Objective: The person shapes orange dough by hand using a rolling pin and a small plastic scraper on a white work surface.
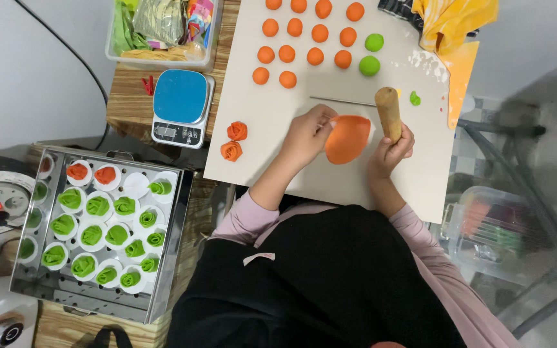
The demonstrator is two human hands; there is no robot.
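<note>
Left hand pinches edge of flattened orange dough disc on white board; right hand wrapped round wooden rolling pin.

Risk: thin disc likely tears or stretches if peeled fast; pin may roll onto it.

Count: orange balls 12 visible, green balls 2, orange roses 2.

The top row of orange dough balls was cut by the upper edge; the steamer tray hid its leftmost cups; the left hand covered the dough sheet's edge.
</note>
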